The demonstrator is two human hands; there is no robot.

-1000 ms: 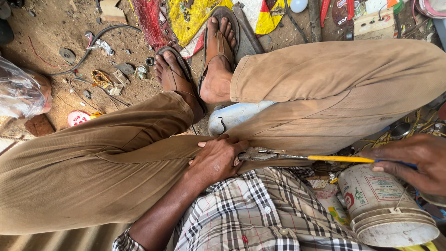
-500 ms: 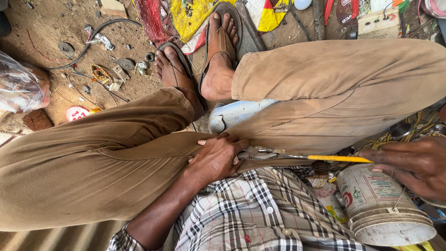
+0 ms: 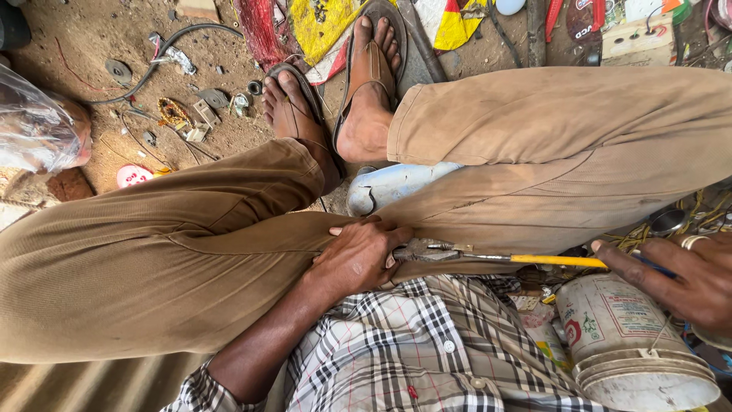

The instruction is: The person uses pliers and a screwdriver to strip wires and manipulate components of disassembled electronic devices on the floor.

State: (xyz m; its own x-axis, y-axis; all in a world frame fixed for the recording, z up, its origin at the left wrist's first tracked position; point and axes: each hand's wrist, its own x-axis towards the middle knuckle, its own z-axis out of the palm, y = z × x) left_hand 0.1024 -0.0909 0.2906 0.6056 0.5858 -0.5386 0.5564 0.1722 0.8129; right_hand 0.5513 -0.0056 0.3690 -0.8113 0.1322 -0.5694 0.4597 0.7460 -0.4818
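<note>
Sitting low over bare brown dirt ground (image 3: 69,84), knees in tan trousers (image 3: 175,259) spread wide, feet in dark sandals (image 3: 374,53) at twelve o'clock. Left hand (image 3: 362,255) pressed at centre frame, fingers curled round the metal head of long pliers with yellow handles (image 3: 488,257), just above the checked shirt (image 3: 427,351). Right hand (image 3: 686,278) at three o'clock, closed on the far handle ends, ring on one finger. Dented white plastic bucket (image 3: 633,343) at five o'clock, just beneath. Pale grey-blue metal cylinder (image 3: 396,187) wedged between the legs. Scattered small metal scraps (image 3: 191,107) and black cable (image 3: 183,34) at eleven o'clock; crumpled clear plastic bag (image 3: 34,126) at nine; yellow and red wrappers (image 3: 328,23) beyond the toes.
</note>
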